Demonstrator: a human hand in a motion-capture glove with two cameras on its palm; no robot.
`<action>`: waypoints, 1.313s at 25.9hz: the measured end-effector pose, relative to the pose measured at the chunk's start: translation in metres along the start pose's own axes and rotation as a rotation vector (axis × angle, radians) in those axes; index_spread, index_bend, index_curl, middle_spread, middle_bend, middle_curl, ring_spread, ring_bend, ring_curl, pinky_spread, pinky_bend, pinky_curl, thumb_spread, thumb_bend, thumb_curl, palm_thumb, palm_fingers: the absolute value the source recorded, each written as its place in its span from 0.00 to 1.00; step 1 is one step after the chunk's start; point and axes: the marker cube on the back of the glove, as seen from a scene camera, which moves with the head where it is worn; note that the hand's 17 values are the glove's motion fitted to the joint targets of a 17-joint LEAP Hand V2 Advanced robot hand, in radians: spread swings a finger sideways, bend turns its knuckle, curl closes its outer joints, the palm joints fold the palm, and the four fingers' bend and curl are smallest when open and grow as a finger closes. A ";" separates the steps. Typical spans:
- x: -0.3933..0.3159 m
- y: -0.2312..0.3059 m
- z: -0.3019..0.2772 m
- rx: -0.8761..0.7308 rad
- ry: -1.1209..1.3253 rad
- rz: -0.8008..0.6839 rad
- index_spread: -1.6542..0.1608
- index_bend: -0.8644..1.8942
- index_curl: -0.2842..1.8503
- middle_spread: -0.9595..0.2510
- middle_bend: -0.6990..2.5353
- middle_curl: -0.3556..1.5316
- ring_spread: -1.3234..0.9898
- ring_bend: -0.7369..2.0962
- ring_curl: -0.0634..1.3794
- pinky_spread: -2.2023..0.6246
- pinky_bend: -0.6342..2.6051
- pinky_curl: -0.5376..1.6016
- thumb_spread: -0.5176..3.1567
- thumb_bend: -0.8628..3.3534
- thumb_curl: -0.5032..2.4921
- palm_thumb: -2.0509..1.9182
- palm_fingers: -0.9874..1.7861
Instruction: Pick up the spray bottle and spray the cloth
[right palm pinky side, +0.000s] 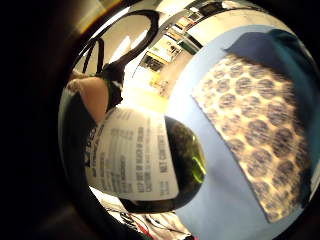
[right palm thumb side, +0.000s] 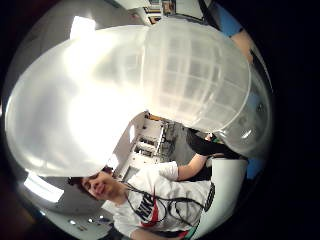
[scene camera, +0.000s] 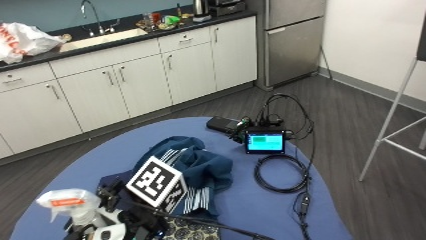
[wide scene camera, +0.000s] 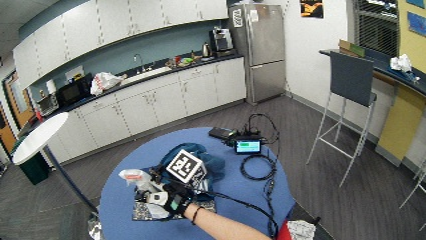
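Note:
My gloved right hand (scene camera: 130, 222) grips the spray bottle (scene camera: 72, 205) at the near left of the round blue table (scene camera: 279, 210). The white trigger head with a red label points left, and the bottle is lifted off the table. Its white printed label (right palm pinky side: 132, 155) and dark green body fill the little finger side palm view. The pale sprayer head (right palm thumb side: 125, 90) fills the thumb side palm view. A patterned cloth (scene camera: 193, 231) lies flat beside and under the hand, also seen as the patterned cloth (right palm pinky side: 255, 130). A crumpled dark blue cloth (scene camera: 200, 167) lies just beyond it.
A small lit screen (scene camera: 265, 141), a black box (scene camera: 223, 124) and a coil of black cable (scene camera: 283, 172) lie on the table's far right. White kitchen cabinets (scene camera: 133, 85) stand behind the table. A bar stool (wide scene camera: 346, 100) stands to the right.

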 end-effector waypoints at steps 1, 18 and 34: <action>0.001 -0.005 0.011 0.000 -0.014 -0.011 0.77 0.38 0.28 0.72 0.33 0.42 0.53 0.44 0.31 0.77 0.33 0.40 0.37 0.20 0.36 0.76 0.73; 0.029 -0.020 0.047 -0.017 0.029 -0.013 0.76 0.36 0.28 0.71 0.31 0.41 0.53 0.41 0.30 0.78 0.30 0.39 0.40 0.20 0.35 0.76 0.74; 0.049 0.047 0.002 -0.091 0.457 -0.091 0.74 0.34 0.25 0.72 0.31 0.41 0.54 0.37 0.28 0.80 0.32 0.40 0.40 0.20 0.34 0.75 0.64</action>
